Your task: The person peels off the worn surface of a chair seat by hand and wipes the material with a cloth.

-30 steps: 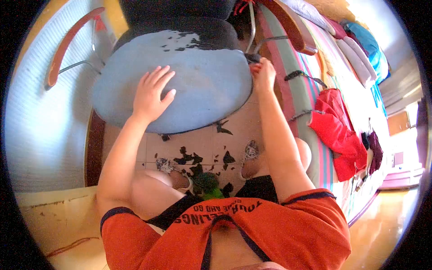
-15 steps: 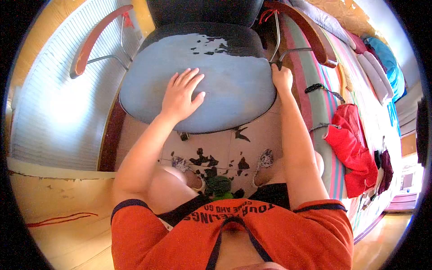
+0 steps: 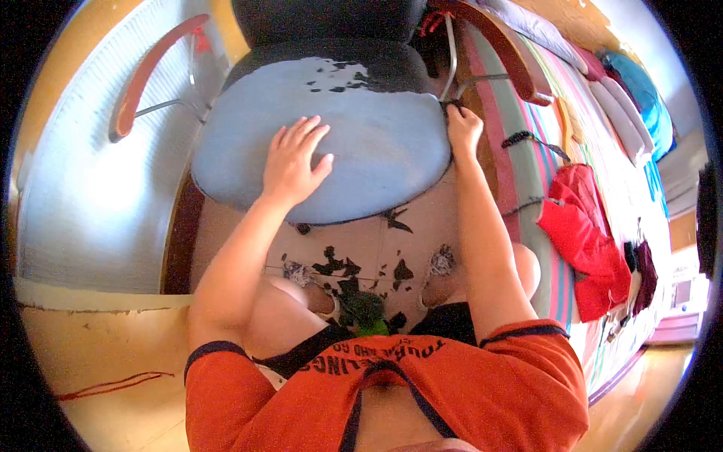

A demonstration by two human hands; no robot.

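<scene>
Chair seat (image 3: 354, 173), from where I stand: directly in front of the seated person, wide and rounded, mostly bare blue padding. Black covering (image 3: 407, 68) lies over its rear strip, ragged where it meets the blue. Backrest (image 3: 324, 21) rises behind the seat; brown armrests stand to its left (image 3: 154, 68) and right (image 3: 516, 53).

Left hand (image 3: 290, 169): released, fingers spread, palm down over the seat's front-left part; whether it presses, cannot tell. Right hand (image 3: 465, 132): fingers curled shut at the seat's right edge, grasping what looks like a dark flap (image 3: 454, 107); its full extent is hidden.

On the floor (image 3: 320, 237) in front of the seat: dark scraps (image 3: 401, 270), irregular, between two shoes. Right of the seat, a bed (image 3: 533, 241) with a striped cover, a red cloth (image 3: 584, 241) lying on it.

Handling, my judgement: covering thin, light, brittle, apt to tear into flakes; best taken low, close to the seat's edge, in a broad pinch. Padding soft and dull, hardly slippery, easily gouged by fingertips; a flat palm would suit it. Whole chair heavier, firmest hold at the armrests beside the seat
</scene>
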